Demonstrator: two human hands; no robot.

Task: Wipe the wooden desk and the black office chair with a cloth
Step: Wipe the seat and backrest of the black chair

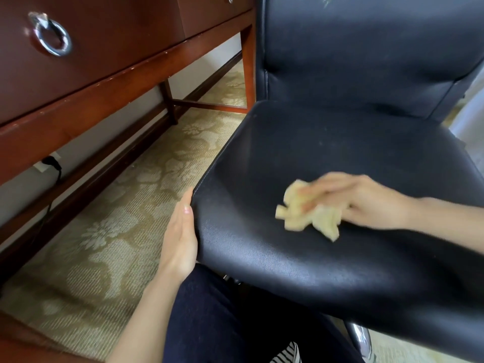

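Note:
The black office chair (327, 142) fills the right half of the view, its leather seat tilted toward me and its backrest behind. A crumpled yellow cloth (309, 213) lies on the seat's front middle. My right hand (364, 200) presses flat on the cloth with straight fingers, blurred by motion. My left hand (180, 237) rests against the seat's left edge, fingers straight, thumb on the rim. The wooden desk (110, 69) stands at upper left, with drawers and a chrome ring handle (52, 35).
Patterned beige carpet (110, 218) covers the floor between desk and chair. A black plug and cable (53, 166) hang from a wall socket under the desk. My dark-trousered leg (222, 318) is under the seat's front. A chrome chair base part (362, 339) shows at the bottom right.

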